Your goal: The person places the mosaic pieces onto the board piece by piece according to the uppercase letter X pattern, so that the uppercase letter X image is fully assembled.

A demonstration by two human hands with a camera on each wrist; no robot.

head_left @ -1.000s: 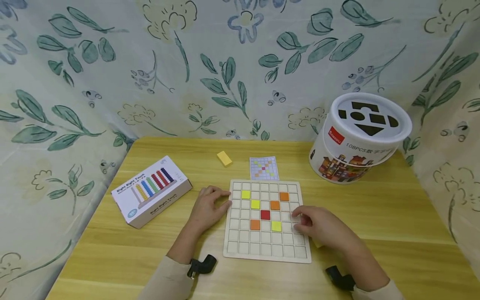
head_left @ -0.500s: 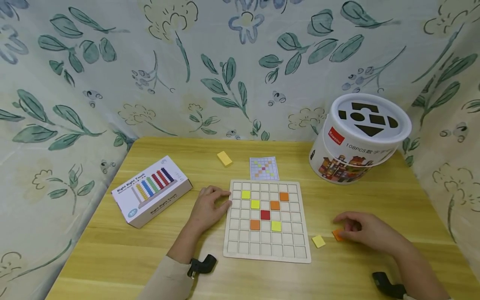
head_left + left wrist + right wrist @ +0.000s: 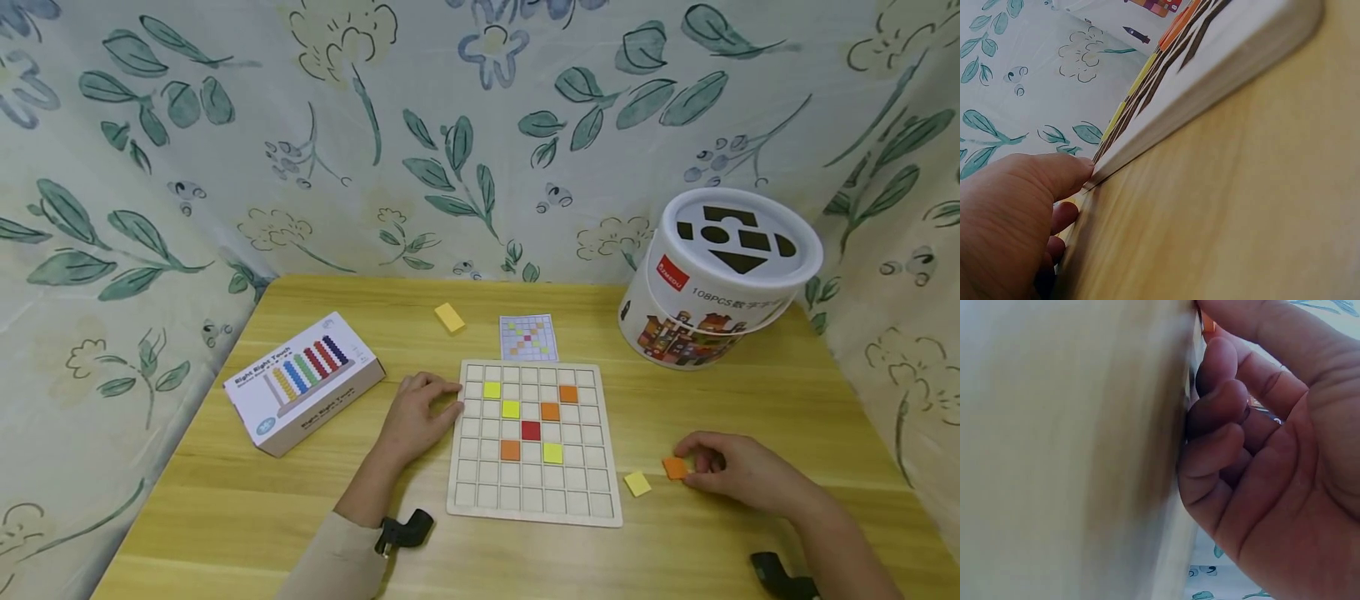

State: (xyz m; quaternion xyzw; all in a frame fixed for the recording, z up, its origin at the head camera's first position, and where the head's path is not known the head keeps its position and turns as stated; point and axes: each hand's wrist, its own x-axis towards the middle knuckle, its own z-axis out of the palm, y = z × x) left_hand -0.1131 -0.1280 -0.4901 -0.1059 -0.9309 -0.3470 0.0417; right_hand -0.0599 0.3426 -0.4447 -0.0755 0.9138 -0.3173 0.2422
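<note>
A pale wooden grid board (image 3: 567, 502) lies on the table, with yellow, orange and red square tiles in some cells. My left hand (image 3: 415, 419) rests at its left edge, thumb and index fingertip touching the rim; the left wrist view shows the thumb (image 3: 1069, 175) against the board's side (image 3: 1210, 103). To the right of the board, my right hand (image 3: 742, 473) pinches an orange tile (image 3: 674, 468) at the table surface between thumb and index finger. In the right wrist view the other fingers (image 3: 1219, 403) are curled, and only a sliver of the orange tile (image 3: 1208, 324) shows.
A loose yellow tile (image 3: 637, 483) lies between board and right hand. Behind the board are a small pattern card (image 3: 528, 337) and a yellow block (image 3: 450, 317). A white toy box (image 3: 303, 383) stands left, and a lidded bucket (image 3: 712, 279) back right.
My right hand has moved from the board's right edge out to the orange tile, uncovering the loose yellow tile. The left hand and the tiles on the board stay where they were.
</note>
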